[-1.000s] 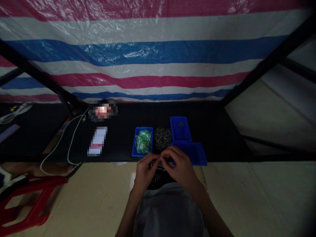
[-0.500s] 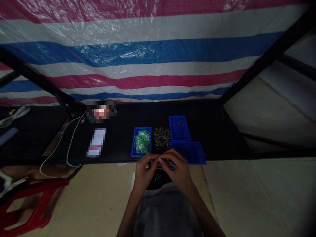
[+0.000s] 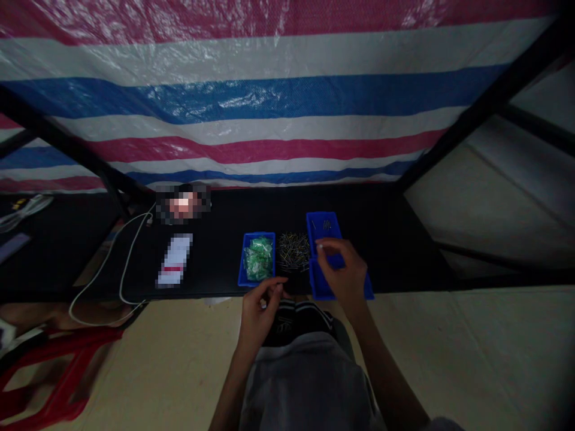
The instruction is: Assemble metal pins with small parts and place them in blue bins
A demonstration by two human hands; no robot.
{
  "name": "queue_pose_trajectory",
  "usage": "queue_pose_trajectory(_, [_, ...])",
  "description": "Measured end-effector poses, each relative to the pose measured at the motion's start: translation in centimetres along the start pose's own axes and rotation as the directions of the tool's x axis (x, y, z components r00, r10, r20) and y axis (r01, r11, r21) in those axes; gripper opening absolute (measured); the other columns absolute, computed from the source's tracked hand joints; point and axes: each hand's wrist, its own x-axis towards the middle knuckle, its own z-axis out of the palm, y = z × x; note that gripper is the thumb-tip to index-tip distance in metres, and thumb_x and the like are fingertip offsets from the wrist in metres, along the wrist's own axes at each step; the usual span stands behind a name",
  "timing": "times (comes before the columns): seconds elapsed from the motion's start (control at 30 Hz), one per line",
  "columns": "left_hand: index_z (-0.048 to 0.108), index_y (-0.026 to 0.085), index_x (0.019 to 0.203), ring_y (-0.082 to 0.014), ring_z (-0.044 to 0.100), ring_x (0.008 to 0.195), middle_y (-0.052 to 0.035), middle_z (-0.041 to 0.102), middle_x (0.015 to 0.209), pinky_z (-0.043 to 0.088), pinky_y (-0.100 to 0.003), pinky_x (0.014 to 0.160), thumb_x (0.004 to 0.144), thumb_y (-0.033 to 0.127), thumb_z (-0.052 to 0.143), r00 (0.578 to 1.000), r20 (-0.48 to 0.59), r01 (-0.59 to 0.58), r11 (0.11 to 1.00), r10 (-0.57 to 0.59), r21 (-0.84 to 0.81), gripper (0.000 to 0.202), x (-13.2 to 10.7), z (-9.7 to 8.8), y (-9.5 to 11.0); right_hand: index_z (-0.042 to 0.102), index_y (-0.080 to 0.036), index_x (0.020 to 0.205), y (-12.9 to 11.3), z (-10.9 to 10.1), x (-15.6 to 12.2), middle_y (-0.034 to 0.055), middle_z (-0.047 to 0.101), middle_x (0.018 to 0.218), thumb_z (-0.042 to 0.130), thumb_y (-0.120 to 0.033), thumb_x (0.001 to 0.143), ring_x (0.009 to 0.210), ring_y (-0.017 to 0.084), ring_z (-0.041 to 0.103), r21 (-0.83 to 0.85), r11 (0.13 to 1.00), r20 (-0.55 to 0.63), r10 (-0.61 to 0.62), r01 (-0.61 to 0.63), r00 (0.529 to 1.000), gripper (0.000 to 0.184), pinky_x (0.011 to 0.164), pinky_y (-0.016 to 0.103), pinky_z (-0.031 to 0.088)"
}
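Observation:
My right hand [image 3: 347, 272] hovers over the two blue trays at the right, thumb and forefinger pinched on a small pale piece [image 3: 320, 246] too tiny to name. Its fingertips are by the near left of the upright blue tray [image 3: 314, 219], which has a few thin metal pieces [image 3: 327, 225] in it. The sideways blue tray [image 3: 320, 286] is partly hidden by this hand. At the table's front edge, my left hand [image 3: 258, 308] has its fingers loosely bent, forefinger stretched out, and no held thing shows. Between the trays lies a heap of screw-like metal pieces [image 3: 294, 251].
A blue tray [image 3: 242, 278] with green-and-clear plastic packets [image 3: 259, 258] stands left of the heap. Farther left are a blurred-out flat item [image 3: 175, 260], another blurred object [image 3: 184, 203] and a white cable [image 3: 128, 263]. A red stool [image 3: 67, 359] and a person's arm or leg [image 3: 67, 314] are lower left.
My hands were together at the table's front edge, fingertips meeting on a small pale piece. My right hand has moved up and right over the trays; my left stays near the edge.

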Motion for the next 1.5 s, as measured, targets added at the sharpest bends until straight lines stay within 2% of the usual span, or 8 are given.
queue_pose_trajectory(0.1, [0.080,0.019,0.107,-0.0139,0.063,0.062,-0.0033,0.075,0.076,0.048,-0.023,0.062,0.100,0.043,0.064,0.999,-0.042,-0.003,1.000,0.002,-0.006,0.030,-0.1,-0.5,-0.3,0.070,-0.021,0.105,3.1,-0.1,3.6,0.0077,0.075,0.099,0.060,-0.029,0.101,0.086,0.023,0.067,-0.280,0.958,-0.059,0.041,-0.056,0.997,0.013,0.083,0.038,0.052])
queue_pose_trajectory(0.23, [0.080,0.019,0.105,-0.0142,0.063,0.061,-0.0028,0.075,0.074,0.048,-0.023,0.060,0.099,0.045,0.066,0.996,-0.086,0.000,1.000,0.000,0.002,0.031,-0.3,-0.9,-0.5,0.073,-0.019,0.106,5.2,0.1,4.6,0.0123,0.076,0.109,0.061,-0.030,0.100,0.102,0.031,0.063,-0.551,0.834,0.120,0.090,-0.009,0.989,0.018,0.087,0.043,0.045])
queue_pose_trajectory(0.4, [0.080,0.019,0.104,-0.0135,0.062,0.060,-0.0019,0.074,0.073,0.048,-0.023,0.061,0.099,0.046,0.066,0.993,-0.119,0.015,1.000,-0.017,-0.022,0.031,-0.5,-0.9,-0.7,0.073,-0.022,0.101,2.7,1.4,1.3,0.0056,0.076,0.102,0.061,-0.024,0.102,0.101,0.025,0.062,-0.421,0.899,0.318,0.018,0.124,0.948,0.013,0.090,0.038,0.042])
queue_pose_trajectory(0.63, [0.079,0.019,0.105,-0.0146,0.064,0.063,-0.0020,0.073,0.074,0.049,-0.023,0.063,0.099,0.046,0.066,0.995,-0.102,0.010,0.999,-0.014,-0.034,0.031,-0.1,-0.9,-0.5,0.072,-0.022,0.099,-0.4,4.8,-1.1,0.0067,0.074,0.105,0.069,-0.021,0.097,0.110,0.026,0.058,-0.409,0.834,0.632,-0.033,0.370,0.774,0.005,0.098,0.043,0.037])
queue_pose_trajectory(1.07, [0.078,0.018,0.105,-0.0139,0.064,0.064,-0.0015,0.072,0.074,0.049,-0.023,0.064,0.099,0.043,0.067,0.992,-0.125,0.013,0.998,-0.021,-0.065,0.027,-0.5,-0.7,-0.7,0.067,-0.021,0.088,-0.7,5.5,-1.0,0.0063,0.072,0.092,0.063,-0.018,0.097,0.098,0.026,0.061,-0.412,0.874,0.541,0.008,0.258,0.841,0.010,0.091,0.042,0.043])
queue_pose_trajectory(1.27, [0.073,0.019,0.120,-0.0119,0.060,0.059,-0.0003,0.072,0.075,0.048,-0.021,0.058,0.091,0.040,0.077,0.990,-0.137,0.001,0.973,-0.034,-0.232,0.036,0.0,-0.2,-0.5,0.062,-0.024,0.095,-2.1,3.5,-4.2,0.0016,0.069,0.086,0.059,-0.020,0.102,0.086,0.019,0.064,0.171,0.984,0.381,-0.120,0.058,0.917,0.009,0.079,0.031,0.052])
queue_pose_trajectory(1.37, [0.079,0.018,0.094,-0.0123,0.061,0.062,-0.0032,0.074,0.078,0.049,-0.022,0.061,0.088,0.039,0.080,0.992,-0.124,-0.031,0.983,0.009,-0.182,0.022,0.0,0.0,-0.7,0.061,-0.025,0.097,-2.3,3.0,-6.2,0.0015,0.069,0.087,0.060,-0.018,0.101,0.083,0.018,0.065,0.268,0.963,0.327,-0.126,0.036,0.937,0.008,0.075,0.030,0.053])
queue_pose_trajectory(1.5, [0.081,0.018,0.094,-0.0120,0.060,0.065,-0.0023,0.073,0.076,0.049,-0.021,0.063,0.089,0.034,0.080,0.993,-0.097,-0.080,0.990,0.069,-0.114,0.017,-0.1,0.5,-0.9,0.062,-0.025,0.100,-1.9,2.7,-7.3,0.0012,0.067,0.089,0.062,-0.013,0.098,0.081,0.017,0.065,0.272,0.962,0.262,-0.084,0.010,0.961,0.012,0.073,0.029,0.053])
